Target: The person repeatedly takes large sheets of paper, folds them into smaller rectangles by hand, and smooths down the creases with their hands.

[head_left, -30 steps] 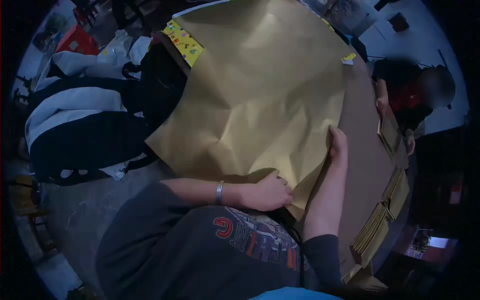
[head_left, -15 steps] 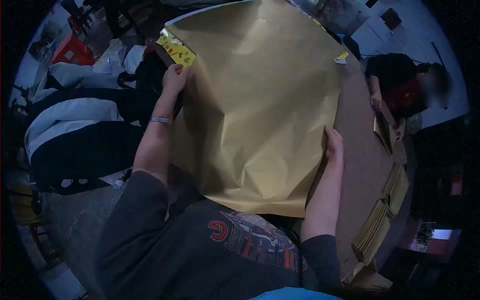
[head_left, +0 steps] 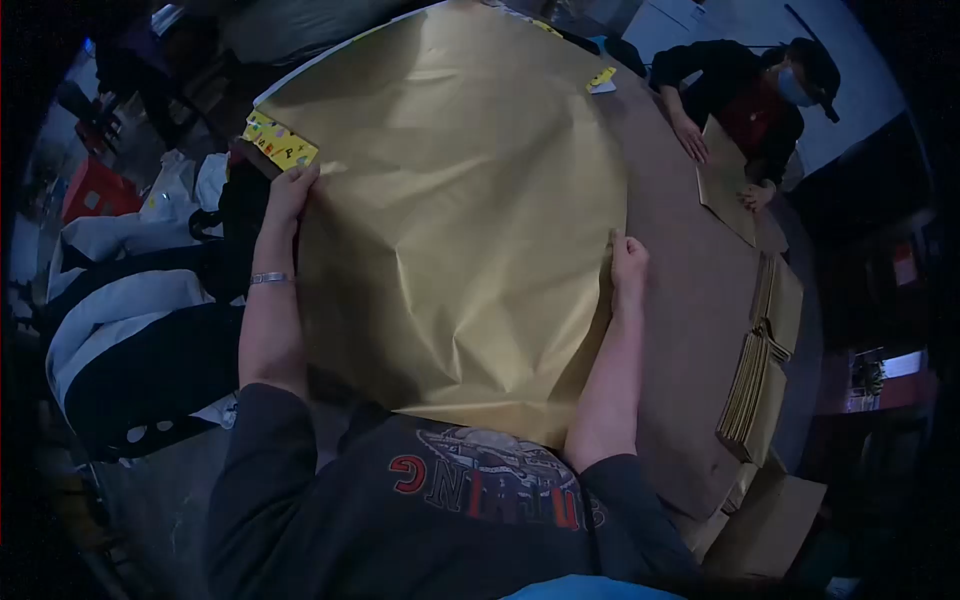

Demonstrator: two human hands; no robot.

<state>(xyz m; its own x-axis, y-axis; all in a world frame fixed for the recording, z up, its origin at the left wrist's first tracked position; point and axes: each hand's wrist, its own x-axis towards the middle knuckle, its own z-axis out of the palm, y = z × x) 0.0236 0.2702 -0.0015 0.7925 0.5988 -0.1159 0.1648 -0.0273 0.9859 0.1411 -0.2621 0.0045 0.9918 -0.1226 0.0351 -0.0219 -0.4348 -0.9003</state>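
A large sheet of gold-brown paper [head_left: 460, 240] is spread before me, creased in its lower half, its near edge close to my shirt. My left hand [head_left: 292, 192] is closed on the sheet's left edge, just below a yellow printed piece [head_left: 282, 142]. On the opposite side, my right hand [head_left: 629, 270] grips the right edge with curled fingers. Another small yellow scrap [head_left: 602, 80] shows at the far right edge of the sheet. Beneath the paper lies a brown table surface [head_left: 675, 330].
Folded brown paper stacks [head_left: 752, 395] line the table's right side, with a cardboard piece [head_left: 775, 525] below them. At the far right a masked co-worker [head_left: 750, 95] handles a folded brown piece [head_left: 725, 185]. Black and white fabric [head_left: 140, 310] is heaped at left, near a red container [head_left: 100, 190].
My view has turned, so the sheet and both hands appear further left. Both hands still hold the edges. More of the co-worker shows, with the brown piece at a different angle.
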